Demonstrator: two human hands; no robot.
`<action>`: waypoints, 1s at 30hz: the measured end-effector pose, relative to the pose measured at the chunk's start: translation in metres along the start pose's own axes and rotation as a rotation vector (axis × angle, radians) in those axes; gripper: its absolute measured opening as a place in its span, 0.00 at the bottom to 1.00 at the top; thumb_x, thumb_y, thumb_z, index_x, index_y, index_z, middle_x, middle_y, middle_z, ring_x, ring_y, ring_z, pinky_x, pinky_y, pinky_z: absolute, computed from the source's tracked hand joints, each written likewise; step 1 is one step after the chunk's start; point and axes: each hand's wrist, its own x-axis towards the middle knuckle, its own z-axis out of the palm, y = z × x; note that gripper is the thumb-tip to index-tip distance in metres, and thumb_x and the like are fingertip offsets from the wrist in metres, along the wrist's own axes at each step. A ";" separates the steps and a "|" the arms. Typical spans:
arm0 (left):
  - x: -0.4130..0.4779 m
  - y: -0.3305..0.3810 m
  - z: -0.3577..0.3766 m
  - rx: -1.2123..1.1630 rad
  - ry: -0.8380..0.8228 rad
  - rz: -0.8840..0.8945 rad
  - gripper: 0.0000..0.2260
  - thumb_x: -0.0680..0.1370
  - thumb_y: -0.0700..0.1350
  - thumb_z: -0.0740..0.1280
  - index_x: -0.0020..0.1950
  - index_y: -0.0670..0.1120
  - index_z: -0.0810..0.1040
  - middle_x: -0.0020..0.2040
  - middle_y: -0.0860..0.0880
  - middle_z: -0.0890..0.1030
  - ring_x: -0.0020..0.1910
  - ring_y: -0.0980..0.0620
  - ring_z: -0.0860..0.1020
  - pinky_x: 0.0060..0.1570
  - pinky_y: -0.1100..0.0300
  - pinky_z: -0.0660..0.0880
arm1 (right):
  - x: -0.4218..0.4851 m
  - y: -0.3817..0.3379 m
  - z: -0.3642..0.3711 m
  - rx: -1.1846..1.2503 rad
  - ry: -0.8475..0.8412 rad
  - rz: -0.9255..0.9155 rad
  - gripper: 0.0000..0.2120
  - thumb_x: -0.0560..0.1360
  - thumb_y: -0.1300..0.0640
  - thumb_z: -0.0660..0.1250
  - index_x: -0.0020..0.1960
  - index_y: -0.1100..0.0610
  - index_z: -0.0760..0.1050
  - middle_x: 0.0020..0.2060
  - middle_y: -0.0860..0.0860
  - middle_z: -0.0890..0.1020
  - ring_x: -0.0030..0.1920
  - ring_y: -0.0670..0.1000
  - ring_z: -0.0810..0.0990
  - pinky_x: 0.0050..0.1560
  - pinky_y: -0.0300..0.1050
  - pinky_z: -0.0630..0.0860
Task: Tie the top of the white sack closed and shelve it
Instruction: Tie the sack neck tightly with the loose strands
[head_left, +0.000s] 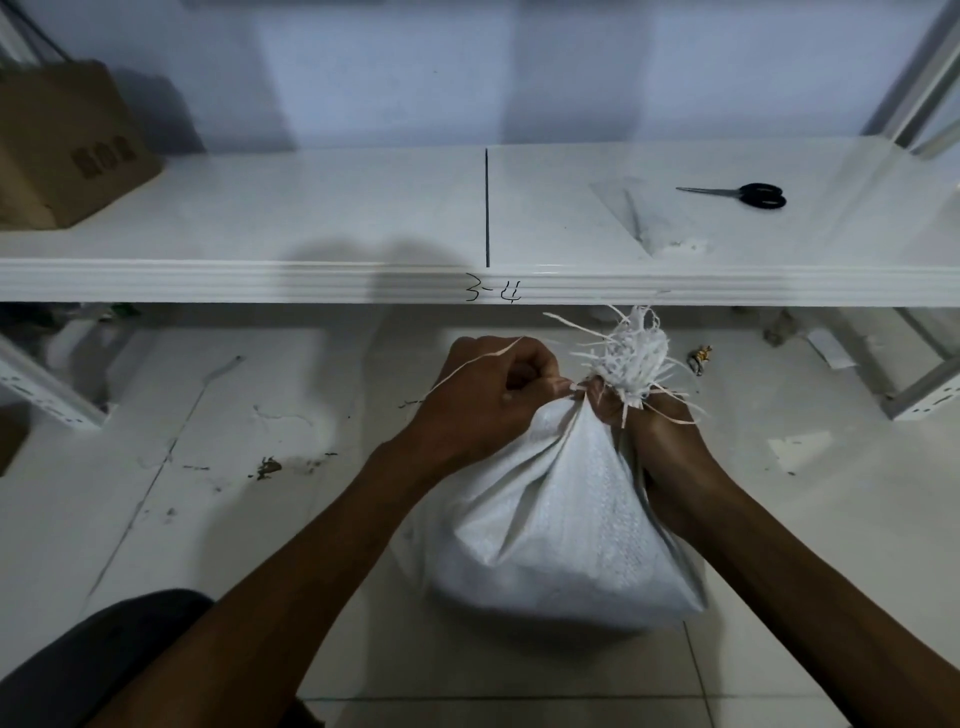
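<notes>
1. The white woven plastic sack (561, 519) stands full and upright on the pale tiled floor (234, 519), just in front of the white metal shelf (311, 280). Its mouth is gathered into a narrow neck, with a frayed tuft fanning out above.
2. The left hand (498, 395) is clenched, thumb and fingers pinching a thin pale string (467, 369) right at the neck. The string's free end trails back over the knuckles.
3. The right hand (660, 431) sits behind the neck, partly hidden by the sack. Its fingers curl round the gathered fabric just below the tuft, holding the bunch together.
4. Judged from this, the tying step is in hand. The string is at the neck, but no finished knot can be made out, and shelving has not begun.
5. The next move likely calls for drawing the string tight round the neck and knotting it while the right hand keeps the gather from spreading. After that comes a two-handed lift onto the shelf above.
6. Handwritten on the shelf's front lip, just above the sack, is "3-4" in dark marker. A black line on the shelf surface runs back from it.
7. A brown cardboard box (67, 150) at the shelf's left end bears dark printed characters too blurred to read.
8. Black-handled scissors (748, 195) lie on the shelf to the right, near a clear plastic sheet (649, 218).
</notes>
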 end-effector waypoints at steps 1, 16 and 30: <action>-0.001 0.000 0.000 0.008 -0.008 -0.001 0.06 0.73 0.45 0.74 0.38 0.45 0.80 0.37 0.53 0.84 0.38 0.60 0.82 0.45 0.68 0.77 | 0.000 -0.001 0.000 0.003 0.010 0.000 0.05 0.74 0.59 0.69 0.47 0.52 0.82 0.47 0.52 0.86 0.51 0.54 0.84 0.53 0.50 0.79; -0.001 0.009 -0.006 -0.263 -0.129 -0.009 0.02 0.75 0.40 0.72 0.43 0.45 0.81 0.44 0.46 0.85 0.46 0.53 0.84 0.52 0.62 0.78 | -0.004 -0.013 -0.009 0.110 -0.130 0.101 0.09 0.73 0.60 0.69 0.53 0.57 0.81 0.48 0.51 0.86 0.50 0.51 0.85 0.50 0.43 0.80; 0.003 0.028 -0.031 -0.173 -0.368 0.226 0.04 0.72 0.41 0.74 0.47 0.45 0.86 0.45 0.50 0.83 0.45 0.43 0.82 0.43 0.38 0.76 | -0.014 -0.012 -0.007 0.319 -0.544 0.327 0.37 0.52 0.55 0.84 0.60 0.60 0.79 0.54 0.59 0.83 0.53 0.57 0.83 0.51 0.47 0.81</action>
